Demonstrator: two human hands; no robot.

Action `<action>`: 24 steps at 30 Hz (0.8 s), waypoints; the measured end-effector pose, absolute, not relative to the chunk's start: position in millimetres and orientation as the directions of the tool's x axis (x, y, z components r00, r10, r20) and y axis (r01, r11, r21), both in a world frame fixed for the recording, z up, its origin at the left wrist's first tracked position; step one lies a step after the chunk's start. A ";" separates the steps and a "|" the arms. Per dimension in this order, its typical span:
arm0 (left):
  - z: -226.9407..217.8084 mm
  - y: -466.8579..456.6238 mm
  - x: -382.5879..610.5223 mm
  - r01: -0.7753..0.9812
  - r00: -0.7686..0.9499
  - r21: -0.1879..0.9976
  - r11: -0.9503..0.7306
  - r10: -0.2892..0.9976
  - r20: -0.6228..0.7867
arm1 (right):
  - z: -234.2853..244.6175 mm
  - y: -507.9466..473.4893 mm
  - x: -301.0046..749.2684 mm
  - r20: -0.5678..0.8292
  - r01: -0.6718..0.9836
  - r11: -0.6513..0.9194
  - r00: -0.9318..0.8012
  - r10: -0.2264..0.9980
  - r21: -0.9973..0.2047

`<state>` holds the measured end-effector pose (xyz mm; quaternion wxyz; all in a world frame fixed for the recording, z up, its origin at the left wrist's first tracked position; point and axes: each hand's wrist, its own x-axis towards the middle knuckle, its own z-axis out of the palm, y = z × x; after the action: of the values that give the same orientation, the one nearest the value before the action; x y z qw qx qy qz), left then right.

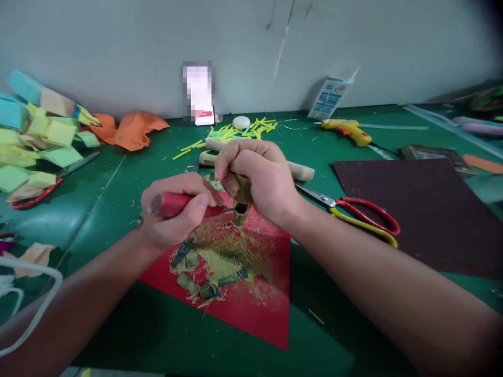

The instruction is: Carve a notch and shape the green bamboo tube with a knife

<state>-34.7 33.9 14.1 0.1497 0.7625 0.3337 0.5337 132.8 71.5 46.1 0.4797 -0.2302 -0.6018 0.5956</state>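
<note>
My left hand (176, 183) is wrapped round a thick red-handled tool (168, 204). Its thin metal tip, only partly visible, points right and meets a hole in a short bamboo tube (240, 215). The tube is gripped from above by my right hand (261, 173), fingers curled round its upper part, and stands roughly upright. Beneath both hands lies a red sheet (271, 319) strewn with bamboo shavings (239, 246) and dark green bamboo chips (188, 283). Behind my right hand rest more bamboo lengths (301, 171), partly hidden by it.
Scissors with red and yellow handles (365, 214) lie right, beside a dark sheet (412, 209). A yellow glue gun (349, 131), a lit phone (199, 94) and yellow sticks (226, 132) are farther back. Left are folded papers (51, 131), red-handled scissors (39, 199) and a white frame (51, 269).
</note>
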 end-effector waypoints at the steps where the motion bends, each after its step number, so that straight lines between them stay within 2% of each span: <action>1: 13.6 34.0 -33.0 0.329 0.181 0.608 -0.722 0.681 0.710 | 45.7 72.3 132.7 0.302 -0.299 0.180 -0.437 0.847 -0.937; 8: 4.5 39.9 -23.4 0.262 -0.110 0.751 -0.607 0.754 0.648 | 46.5 69.6 128.7 0.327 -0.328 0.196 -0.413 0.850 -0.924; 12: -1.6 50.5 -25.5 0.192 -0.121 0.825 -0.531 0.822 0.557 | 47.7 67.2 127.7 0.339 -0.355 0.198 -0.397 0.853 -0.914; 15: 0.3 50.1 -23.6 0.134 -0.167 0.842 -0.523 0.826 0.539 | 47.1 67.4 128.8 0.336 -0.358 0.195 -0.391 0.857 -0.913; 17: 5.2 44.6 -20.8 0.101 -0.215 0.804 -0.587 0.776 0.593 | 46.5 68.1 129.8 0.330 -0.347 0.193 -0.397 0.857 -0.918; 19: 11.5 37.4 -19.3 0.121 -0.198 0.697 -0.707 0.670 0.715 | 45.9 68.8 130.5 0.325 -0.330 0.195 -0.406 0.854 -0.924; 22: 20.0 28.7 -23.5 0.201 0.027 0.523 -0.828 0.538 0.842 | 45.5 69.6 130.9 0.329 -0.325 0.200 -0.410 0.851 -0.924; 24: 23.0 25.7 -28.9 0.238 0.229 0.461 -0.855 0.510 0.829 | 45.3 69.9 130.9 0.337 -0.332 0.207 -0.404 0.850 -0.920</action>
<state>-28.9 25.7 23.0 0.1191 0.7748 0.2414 0.5721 130.9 69.9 45.3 0.5004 -0.2182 -0.5942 0.5907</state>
